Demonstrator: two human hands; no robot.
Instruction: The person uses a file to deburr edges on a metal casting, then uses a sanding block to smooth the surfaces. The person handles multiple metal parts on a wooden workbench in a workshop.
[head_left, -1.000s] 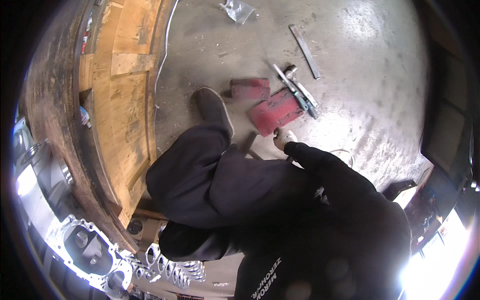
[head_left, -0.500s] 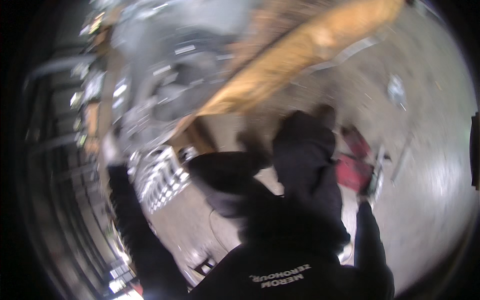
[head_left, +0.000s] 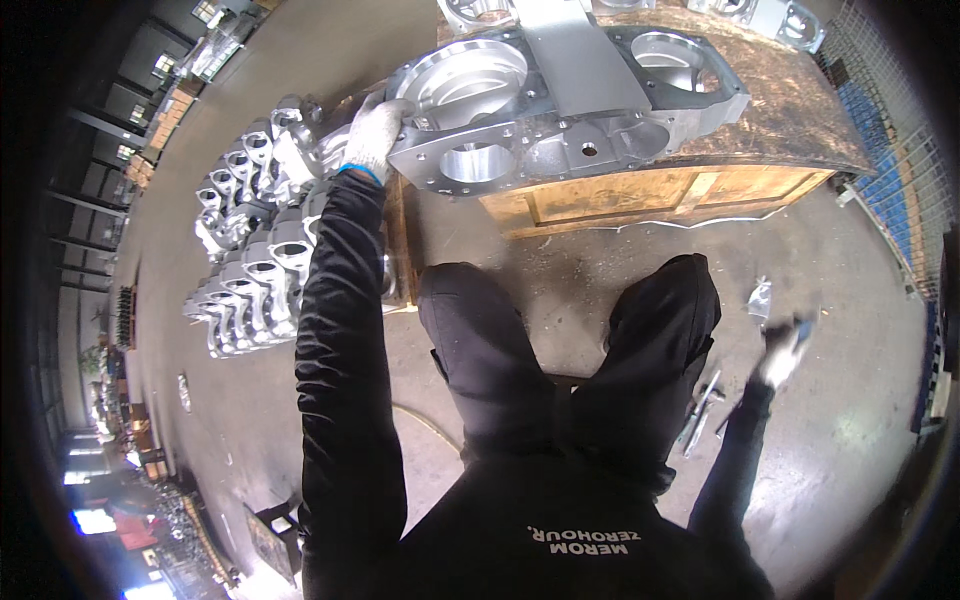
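Big metal casting point(head_left: 560, 95) lying flat on wooden counter point(head_left: 650, 190), corner overhanging. Left hand point(head_left: 372, 135), gloved, fingers point(head_left: 390, 108) wrapped over that corner. Right hand point(head_left: 778, 350) low beside knee, blurred, fingers' state impossible to tell. Smaller castings point(head_left: 250, 260) rowed on floor point(head_left: 860, 400) nearby.

Large cast aluminium housing point(head_left: 560, 95), silver-grey, lying flat on a wooden pallet at upper centre of the frame. Several round bores and small bolt holes face upward. Its left corner overhangs the pallet edge. Machined surfaces appear bright and clean.
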